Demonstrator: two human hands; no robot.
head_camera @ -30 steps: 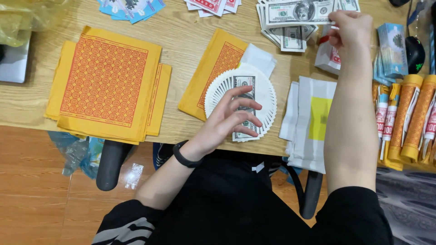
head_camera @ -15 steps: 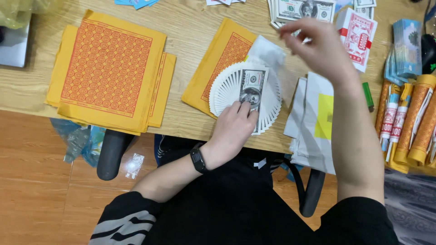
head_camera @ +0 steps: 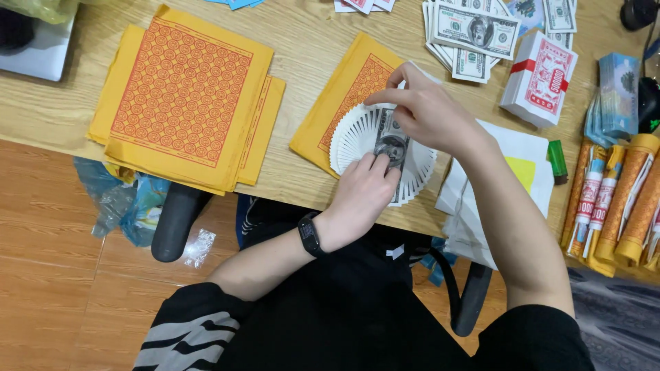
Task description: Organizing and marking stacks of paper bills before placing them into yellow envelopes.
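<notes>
At frame centre the left hand [head_camera: 361, 196], fingers loosely spread, presses flat on a round fan of paper notes [head_camera: 357, 134]. The right hand [head_camera: 423, 110] hovers just above, fingers curled, pinching 1 grey banknote [head_camera: 392, 141] over the fan. The fan lies on 1 yellow-orange patterned square sheet [head_camera: 344, 103]; 1 larger stack of such sheets [head_camera: 185, 96] sits upper left on the wooden table [head_camera: 309, 34]. 1 banded bundle [head_camera: 540, 79] lies upper right.

My wooden table [head_camera: 302, 41], orange-patterned yellow paper sheets [head_camera: 185, 96] at left, fanned banknotes [head_camera: 357, 134] near me on another yellow sheet [head_camera: 340, 103], loose notes [head_camera: 474, 34] far right, paper-wrapped rolls [head_camera: 622, 199] at right.
</notes>
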